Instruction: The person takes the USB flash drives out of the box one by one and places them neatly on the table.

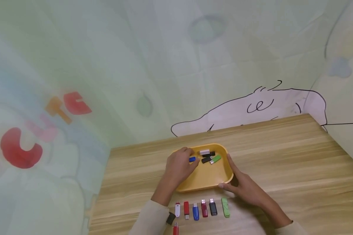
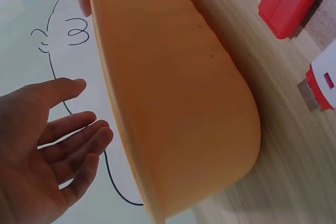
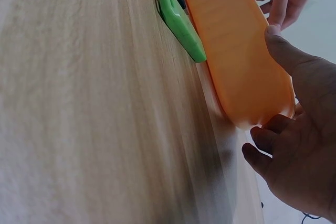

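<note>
A yellow plastic tray (image 1: 203, 181) stands on the wooden table with several USB sticks inside. My left hand (image 1: 177, 164) reaches over its left end, fingers loosely bent beside a blue USB stick (image 1: 192, 159). In the left wrist view a gap shows between thumb and fingers, and the left hand (image 2: 68, 145) holds nothing. My right hand (image 1: 248, 189) grips the tray's right near corner, its thumb on the rim and fingers against the end wall. Toward the tray's back right lie a green USB stick (image 1: 216, 159), a black one (image 1: 206, 160) and a white one (image 1: 204, 152).
In front of the tray runs a row of USB sticks: white-and-red (image 1: 177, 210), red (image 1: 186, 209), blue (image 1: 195, 212), dark red (image 1: 204, 209), black (image 1: 213, 208) and green (image 1: 225, 208). Another red one (image 1: 176, 229) lies nearer. A printed cloth (image 1: 164, 81) hangs behind the table.
</note>
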{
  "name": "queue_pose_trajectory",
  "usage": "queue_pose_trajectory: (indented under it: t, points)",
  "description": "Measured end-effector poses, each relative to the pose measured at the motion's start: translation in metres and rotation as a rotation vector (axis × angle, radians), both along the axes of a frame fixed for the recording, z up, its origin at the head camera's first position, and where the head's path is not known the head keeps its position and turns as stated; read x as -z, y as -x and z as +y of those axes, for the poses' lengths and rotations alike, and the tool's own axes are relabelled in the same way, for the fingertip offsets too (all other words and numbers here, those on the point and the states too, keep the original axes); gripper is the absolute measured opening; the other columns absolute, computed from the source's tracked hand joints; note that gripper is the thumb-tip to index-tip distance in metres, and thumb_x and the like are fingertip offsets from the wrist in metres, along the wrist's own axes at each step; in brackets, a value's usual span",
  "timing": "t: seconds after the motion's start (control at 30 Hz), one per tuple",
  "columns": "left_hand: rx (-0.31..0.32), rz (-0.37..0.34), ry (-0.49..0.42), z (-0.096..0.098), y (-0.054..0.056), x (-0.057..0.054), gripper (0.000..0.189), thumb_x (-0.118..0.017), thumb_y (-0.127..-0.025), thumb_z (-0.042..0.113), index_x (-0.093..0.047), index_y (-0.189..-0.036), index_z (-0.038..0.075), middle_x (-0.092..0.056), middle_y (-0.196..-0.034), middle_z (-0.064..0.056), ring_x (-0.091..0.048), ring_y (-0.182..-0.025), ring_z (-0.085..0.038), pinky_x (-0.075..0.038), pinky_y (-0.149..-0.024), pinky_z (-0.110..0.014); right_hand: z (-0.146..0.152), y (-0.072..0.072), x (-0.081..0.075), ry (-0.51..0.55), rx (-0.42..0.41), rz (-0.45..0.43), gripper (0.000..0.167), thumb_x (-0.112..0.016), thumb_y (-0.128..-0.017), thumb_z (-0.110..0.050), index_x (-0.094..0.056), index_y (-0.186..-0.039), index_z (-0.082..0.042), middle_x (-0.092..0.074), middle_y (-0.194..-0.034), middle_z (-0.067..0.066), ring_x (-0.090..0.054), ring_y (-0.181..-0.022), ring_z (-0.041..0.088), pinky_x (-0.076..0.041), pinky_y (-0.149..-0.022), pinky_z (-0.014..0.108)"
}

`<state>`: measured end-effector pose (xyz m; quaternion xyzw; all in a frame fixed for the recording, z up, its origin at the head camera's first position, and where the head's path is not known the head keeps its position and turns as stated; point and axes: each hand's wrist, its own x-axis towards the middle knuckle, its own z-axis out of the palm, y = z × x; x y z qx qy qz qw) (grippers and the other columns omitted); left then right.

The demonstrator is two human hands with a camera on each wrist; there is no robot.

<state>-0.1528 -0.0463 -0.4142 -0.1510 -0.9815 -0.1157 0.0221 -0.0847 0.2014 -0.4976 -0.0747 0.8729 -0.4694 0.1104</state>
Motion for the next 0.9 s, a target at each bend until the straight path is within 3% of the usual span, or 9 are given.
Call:
queue_pose_trajectory:
  t: [0.27,0.47,0.67,0.9]
  points:
    - [-0.093,-0.063,-0.011,0.020,0.013,0.005,0.041,-0.075,-0.097,0.045,-0.076,-0.114,0.007,-0.068,-0.090,-0.003,-0.054,-0.066,-0.013,-0.043,-0.057,-0.022,0.000,0.000,0.004,0.016,-0.006,0.008,0.114,-0.077,-0.094,-0.052,0.004,-0.172,-0.030,-0.022,-0.173,0.023,-0.037,-0.152,0.050,-0.031,-0.122,0.065]
    - [-0.135,-0.068,-0.020,0.033,0.020,0.012,0.043,-0.073,-0.097,0.051,-0.067,-0.088,0.009,-0.055,-0.070,0.000,-0.046,-0.054,-0.011,-0.034,-0.047,-0.024,0.000,0.000,0.005,0.032,-0.011,0.003,0.114,-0.079,-0.094,-0.048,0.004,-0.171,-0.032,-0.022,-0.173,0.022,-0.037,-0.153,0.048,-0.031,-0.122,0.065]
    - [-0.165,-0.041,0.015,0.045,0.023,0.017,0.047,-0.072,-0.098,0.051,-0.062,-0.080,0.009,-0.046,-0.061,0.001,-0.044,-0.049,-0.012,-0.032,-0.044,-0.025,0.001,0.001,0.003,0.031,-0.015,0.006,0.114,-0.077,-0.094,-0.053,0.004,-0.171,-0.035,-0.023,-0.174,0.019,-0.035,-0.154,0.047,-0.029,-0.123,0.065]
    - [-0.192,-0.055,0.043,0.053,0.025,0.020,0.052,-0.070,-0.098,0.053,-0.055,-0.070,0.012,-0.041,-0.057,0.003,-0.044,-0.048,-0.013,-0.031,-0.044,-0.026,0.003,0.000,0.003,0.045,-0.020,-0.004,0.113,-0.078,-0.094,-0.051,0.004,-0.171,-0.036,-0.021,-0.174,0.019,-0.033,-0.155,0.046,-0.028,-0.124,0.064]
